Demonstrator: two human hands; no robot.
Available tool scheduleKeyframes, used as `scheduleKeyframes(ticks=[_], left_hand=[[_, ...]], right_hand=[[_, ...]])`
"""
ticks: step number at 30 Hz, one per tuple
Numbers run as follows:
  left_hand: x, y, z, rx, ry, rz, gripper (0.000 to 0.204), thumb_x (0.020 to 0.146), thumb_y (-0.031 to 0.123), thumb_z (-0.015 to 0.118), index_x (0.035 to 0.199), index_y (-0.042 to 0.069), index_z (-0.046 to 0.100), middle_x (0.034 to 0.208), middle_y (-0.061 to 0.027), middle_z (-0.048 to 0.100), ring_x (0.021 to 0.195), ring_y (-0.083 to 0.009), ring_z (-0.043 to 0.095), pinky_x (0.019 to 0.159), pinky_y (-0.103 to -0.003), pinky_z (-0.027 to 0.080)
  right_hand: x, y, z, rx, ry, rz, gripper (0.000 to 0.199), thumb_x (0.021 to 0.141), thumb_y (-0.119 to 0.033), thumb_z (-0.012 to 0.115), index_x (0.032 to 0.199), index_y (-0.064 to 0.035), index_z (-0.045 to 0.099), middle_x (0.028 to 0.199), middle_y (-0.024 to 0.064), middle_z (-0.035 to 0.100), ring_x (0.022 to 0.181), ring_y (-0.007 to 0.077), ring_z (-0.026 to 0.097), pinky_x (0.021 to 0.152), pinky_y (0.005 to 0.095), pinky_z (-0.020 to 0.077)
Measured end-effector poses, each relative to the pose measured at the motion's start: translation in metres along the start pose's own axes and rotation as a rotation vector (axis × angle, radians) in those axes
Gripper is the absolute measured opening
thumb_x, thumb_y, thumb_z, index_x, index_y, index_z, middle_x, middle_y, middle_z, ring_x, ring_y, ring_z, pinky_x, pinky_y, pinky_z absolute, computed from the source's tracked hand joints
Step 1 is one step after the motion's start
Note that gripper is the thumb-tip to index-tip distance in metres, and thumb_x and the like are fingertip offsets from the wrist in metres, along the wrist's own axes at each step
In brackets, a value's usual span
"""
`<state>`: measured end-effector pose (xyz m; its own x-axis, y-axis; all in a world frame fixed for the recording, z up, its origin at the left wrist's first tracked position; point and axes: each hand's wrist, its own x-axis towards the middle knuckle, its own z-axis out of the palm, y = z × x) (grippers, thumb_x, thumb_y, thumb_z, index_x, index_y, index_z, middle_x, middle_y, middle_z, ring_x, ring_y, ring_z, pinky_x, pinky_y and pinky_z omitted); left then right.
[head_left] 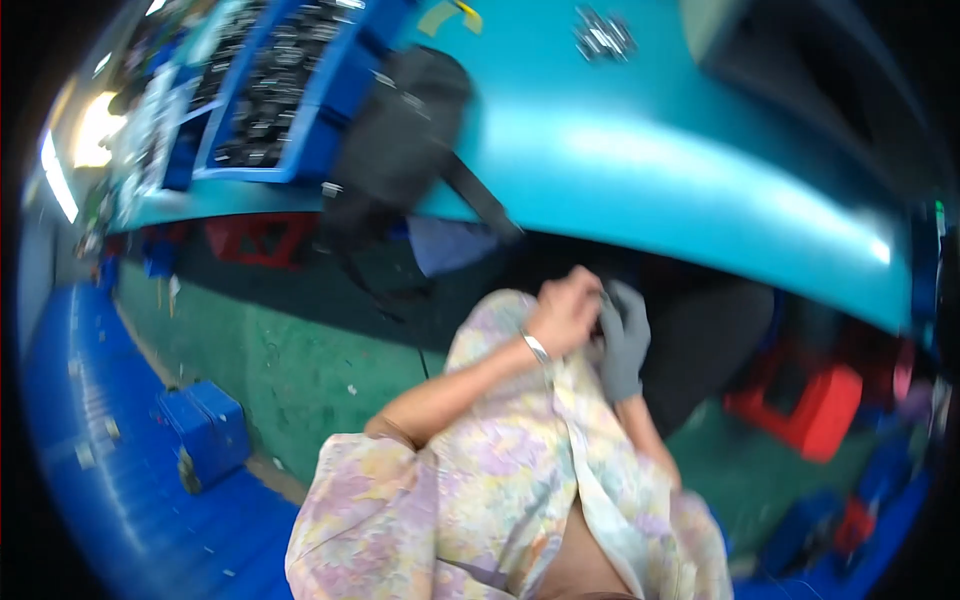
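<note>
Grey glove (624, 352) sits on the right hand (627, 325) over the lap (478, 348), bare left hand (566, 313) curled right beside it, so looks like glove-fitting to me, next move probably needing a steady tug, though blur means I can't tell if either's pinching.

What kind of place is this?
Probably a factory assembly workshop: a long teal bench, a blue bin full of small dark parts, and a grey glove on the right hand suggest it.

Grey glove (625, 342) on R hand (626, 325)
</note>
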<state>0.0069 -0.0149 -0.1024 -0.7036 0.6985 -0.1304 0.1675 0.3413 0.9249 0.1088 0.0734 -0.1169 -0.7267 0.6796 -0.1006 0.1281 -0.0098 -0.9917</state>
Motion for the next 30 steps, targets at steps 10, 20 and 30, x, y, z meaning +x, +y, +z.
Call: scheduleKeyframes(ticks=[10, 20, 30], left_hand=[[0.0, 0.066, -0.03, -0.349, -0.369, -0.181, 0.024, 0.096, 0.001, 0.048, 0.119, -0.005, 0.05, 0.099, -0.0097, 0.063, 0.086, -0.0139, 0.065, 0.074, -0.025, 0.053], [-0.021, 0.071, -0.023, -0.062, -0.162, 0.067, 0.019, 0.088, -0.001, 0.053, 0.107, -0.005, 0.054, 0.077, -0.0149, 0.063, 0.066, -0.0226, 0.069, 0.055, -0.03, 0.051], [-0.015, 0.076, -0.028, -0.351, -0.233, -0.172, 0.024, 0.093, -0.002, 0.051, 0.117, -0.006, 0.052, 0.097, -0.0112, 0.065, 0.077, -0.0143, 0.066, 0.069, -0.025, 0.055]], right_hand=[[-0.008, -0.051, -0.022, 0.216, 0.043, -0.007, 0.024, 0.087, 0.001, 0.058, 0.112, 0.0012, 0.058, 0.097, 0.0052, 0.062, 0.086, 0.0087, 0.059, 0.074, 0.0234, 0.0491], [-0.02, -0.058, -0.016, 0.138, 0.06, -0.026, 0.021, 0.086, 0.003, 0.058, 0.107, 0.0006, 0.059, 0.091, 0.0051, 0.059, 0.078, 0.0094, 0.058, 0.067, 0.0242, 0.0478], [-0.017, -0.065, -0.02, 0.122, 0.057, -0.03, 0.029, 0.085, 0.001, 0.059, 0.114, 0.0003, 0.059, 0.096, 0.0056, 0.059, 0.083, 0.0103, 0.058, 0.072, 0.0254, 0.0485]])
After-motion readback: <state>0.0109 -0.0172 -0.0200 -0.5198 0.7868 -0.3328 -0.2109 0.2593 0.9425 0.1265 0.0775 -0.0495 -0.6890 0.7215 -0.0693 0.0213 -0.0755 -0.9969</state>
